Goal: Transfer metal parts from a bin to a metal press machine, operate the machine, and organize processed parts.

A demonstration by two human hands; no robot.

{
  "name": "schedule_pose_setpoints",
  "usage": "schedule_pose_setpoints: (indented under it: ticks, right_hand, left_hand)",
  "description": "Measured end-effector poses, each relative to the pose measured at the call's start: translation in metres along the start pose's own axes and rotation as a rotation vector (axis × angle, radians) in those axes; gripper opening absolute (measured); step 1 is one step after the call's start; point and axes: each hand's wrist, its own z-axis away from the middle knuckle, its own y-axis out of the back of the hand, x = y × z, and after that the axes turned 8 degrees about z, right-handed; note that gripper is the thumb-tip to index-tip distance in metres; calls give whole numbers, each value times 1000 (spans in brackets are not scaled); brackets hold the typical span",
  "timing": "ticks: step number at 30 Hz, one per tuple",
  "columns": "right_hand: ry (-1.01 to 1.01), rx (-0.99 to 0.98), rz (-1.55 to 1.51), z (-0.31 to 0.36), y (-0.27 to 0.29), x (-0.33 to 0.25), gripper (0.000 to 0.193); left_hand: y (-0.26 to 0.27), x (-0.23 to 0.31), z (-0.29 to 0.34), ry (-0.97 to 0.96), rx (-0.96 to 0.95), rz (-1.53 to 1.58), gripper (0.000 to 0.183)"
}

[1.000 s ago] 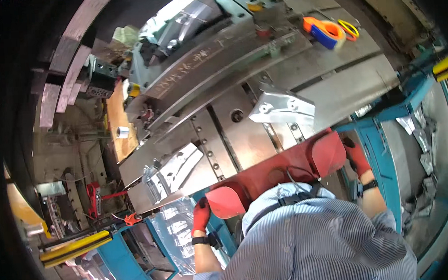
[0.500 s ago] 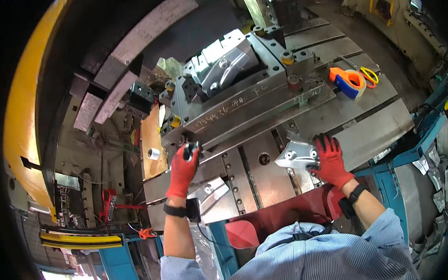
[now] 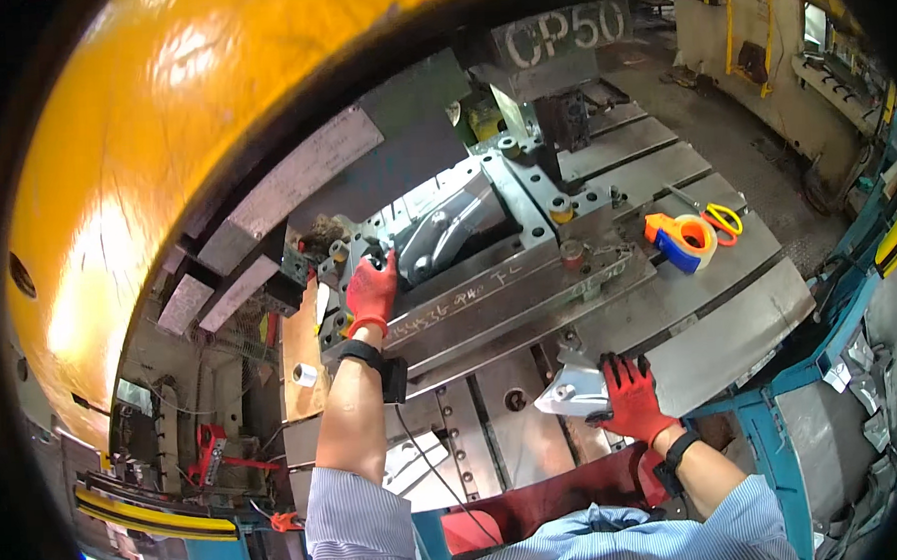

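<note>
My left hand (image 3: 372,291), in a red glove with black fingertips, is at the left end of the steel die (image 3: 450,325). Its thumb and fingers look apart, though the dark tips blend into the die. Just right of them, a shiny stamped metal part (image 3: 454,228) lies in the die. My right hand (image 3: 636,400), gloved the same way, grips the right end of another stamped metal part (image 3: 573,389) over the slotted bed. A further stamped part (image 3: 413,464) lies near the front edge, partly covered by my left forearm.
An orange and blue tape dispenser (image 3: 683,242) and yellow-and-orange-handled scissors (image 3: 723,222) lie right of the die. A white roll (image 3: 305,374) rests on a wooden board (image 3: 298,332) at left. Big yellow machine bodywork (image 3: 190,101) arches overhead. Several metal pieces (image 3: 863,372) sit at far right.
My left hand has moved forward from the bed's front left to the die's left end. My right hand still grips its part in about the same place. The view has tilted up.
</note>
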Motion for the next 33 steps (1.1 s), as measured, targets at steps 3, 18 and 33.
schedule_pose_setpoints:
  ticks: [3,18,33]
  right_hand:
    - [13,52,-23,4,1,2,105]
    - [0,71,-13,0,-6,0,106]
    - [51,93,-29,0,-20,-8,112]
  left_hand:
    - [-12,3,-4,-9,26,-17,55]
    - [43,-6,78,-420,412,380,19]
    - [83,-231,230,98,-367,-179,39]
